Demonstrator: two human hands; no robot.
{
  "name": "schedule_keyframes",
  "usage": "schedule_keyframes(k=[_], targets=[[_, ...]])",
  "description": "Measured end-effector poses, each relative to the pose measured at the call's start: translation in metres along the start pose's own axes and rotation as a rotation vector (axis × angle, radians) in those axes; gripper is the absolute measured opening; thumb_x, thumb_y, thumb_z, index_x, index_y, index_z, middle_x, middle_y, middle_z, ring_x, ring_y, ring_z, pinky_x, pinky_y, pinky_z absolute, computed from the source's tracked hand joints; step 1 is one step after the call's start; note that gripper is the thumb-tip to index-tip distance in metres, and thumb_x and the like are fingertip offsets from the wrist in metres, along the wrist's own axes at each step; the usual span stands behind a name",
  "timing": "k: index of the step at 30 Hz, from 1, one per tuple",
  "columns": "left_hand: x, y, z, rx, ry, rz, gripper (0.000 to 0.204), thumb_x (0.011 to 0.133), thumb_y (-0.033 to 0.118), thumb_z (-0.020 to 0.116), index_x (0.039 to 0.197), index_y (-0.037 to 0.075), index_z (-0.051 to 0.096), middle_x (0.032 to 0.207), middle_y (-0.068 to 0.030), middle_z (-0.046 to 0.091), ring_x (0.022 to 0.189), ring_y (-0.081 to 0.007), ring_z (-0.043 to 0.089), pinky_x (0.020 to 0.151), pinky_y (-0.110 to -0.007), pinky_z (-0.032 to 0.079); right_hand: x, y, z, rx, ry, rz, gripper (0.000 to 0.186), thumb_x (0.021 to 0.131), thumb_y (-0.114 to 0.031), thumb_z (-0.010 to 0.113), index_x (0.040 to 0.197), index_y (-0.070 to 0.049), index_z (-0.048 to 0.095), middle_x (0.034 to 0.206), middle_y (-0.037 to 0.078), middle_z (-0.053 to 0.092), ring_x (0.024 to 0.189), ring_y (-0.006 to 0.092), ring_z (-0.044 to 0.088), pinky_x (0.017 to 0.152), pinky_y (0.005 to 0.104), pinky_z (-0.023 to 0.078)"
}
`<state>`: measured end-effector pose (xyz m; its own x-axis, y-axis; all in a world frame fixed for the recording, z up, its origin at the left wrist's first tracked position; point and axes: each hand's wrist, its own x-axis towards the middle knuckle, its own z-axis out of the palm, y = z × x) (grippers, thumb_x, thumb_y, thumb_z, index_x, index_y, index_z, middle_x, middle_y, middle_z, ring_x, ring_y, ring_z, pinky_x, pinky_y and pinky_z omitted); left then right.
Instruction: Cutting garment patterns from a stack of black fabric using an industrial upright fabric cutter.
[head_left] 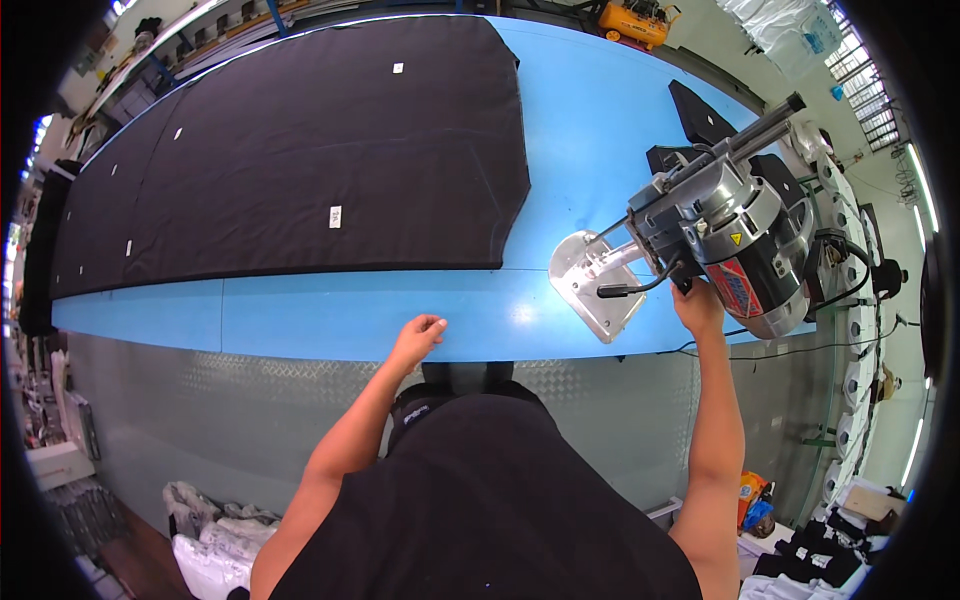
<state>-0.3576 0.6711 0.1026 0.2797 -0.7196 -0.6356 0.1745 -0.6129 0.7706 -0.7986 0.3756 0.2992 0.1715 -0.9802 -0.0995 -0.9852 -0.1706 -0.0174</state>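
Note:
My right hand [700,308] is closed round a black grip on the near side of a straight-knife fabric cutting machine [735,225]. The machine stands upright at the table's right part, its metal base plate [612,312] flat on the blue surface. My left hand [418,340] hovers by the table's near edge, fingers curled in toward the thumb, with nothing visible in them. Beyond it lies a wide layup of black fabric [290,150], with several small white paper labels on top. Its right end is cut to an angled, curved outline, apart from the machine.
Cut black fabric pieces [700,115] lie at the table's far right, partly behind the machine. A black cable [855,290] loops from the machine's right side. The blue table [590,90] has its near edge just before my body. An orange air compressor [637,24] stands beyond.

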Motion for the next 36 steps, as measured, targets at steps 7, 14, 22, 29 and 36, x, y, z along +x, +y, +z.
schedule_keyframes(k=[7,14,22,29,36], targets=[[-0.004,0.006,0.017,-0.079,0.146,-0.006,0.045,0.100,0.037,0.069,0.127,0.002,0.064,0.110,-0.0052,0.071,0.093,-0.0148,0.067,0.080,-0.031,0.052,0.018,0.019,0.028,-0.034,0.362,-0.360,0.049,0.091,-0.044,0.070,0.115,-0.002,0.070,0.111,0.029,0.071,0.109,0.0481,0.067,0.092,0.0543,0.054],[-0.053,0.075,0.126,0.211,-0.372,0.187,0.037,0.104,0.030,0.065,0.128,0.001,0.066,0.111,-0.0058,0.073,0.106,-0.0158,0.066,0.097,-0.036,0.051,0.026,0.018,0.010,0.075,-0.112,-0.279,0.060,0.092,-0.033,0.071,0.143,-0.005,0.055,0.135,0.030,0.061,0.129,0.0518,0.055,0.109,0.0552,0.044],[-0.089,0.202,0.302,-0.509,-0.643,0.174,0.073,0.107,0.031,0.060,0.165,0.015,0.020,0.161,-0.0069,0.035,0.133,-0.0240,0.054,0.104,-0.044,0.049,0.019,0.009,0.002,0.075,0.260,-0.513,0.050,0.094,-0.030,0.071,0.139,-0.009,0.060,0.133,0.021,0.062,0.123,0.0441,0.060,0.104,0.0526,0.049],[-0.095,0.229,0.330,-1.016,-0.774,0.292,0.077,0.107,0.024,0.059,0.168,0.020,0.012,0.164,0.0007,0.029,0.133,-0.0249,0.053,0.103,-0.047,0.047,0.027,0.015,0.000,0.188,0.109,-0.573,0.064,0.098,-0.023,0.067,0.156,-0.010,0.043,0.151,0.022,0.051,0.137,0.0433,0.050,0.113,0.0491,0.042],[-0.072,0.138,0.221,-0.071,-1.057,0.231,0.025,0.104,0.020,0.065,0.119,0.001,0.071,0.100,-0.0064,0.073,0.095,-0.0175,0.071,0.083,-0.034,0.058,0.033,0.025,0.009,-0.104,0.134,-0.537,0.056,0.102,-0.035,0.059,0.151,-0.010,0.050,0.155,0.015,0.052,0.145,0.0382,0.046,0.118,0.0491,0.038]])
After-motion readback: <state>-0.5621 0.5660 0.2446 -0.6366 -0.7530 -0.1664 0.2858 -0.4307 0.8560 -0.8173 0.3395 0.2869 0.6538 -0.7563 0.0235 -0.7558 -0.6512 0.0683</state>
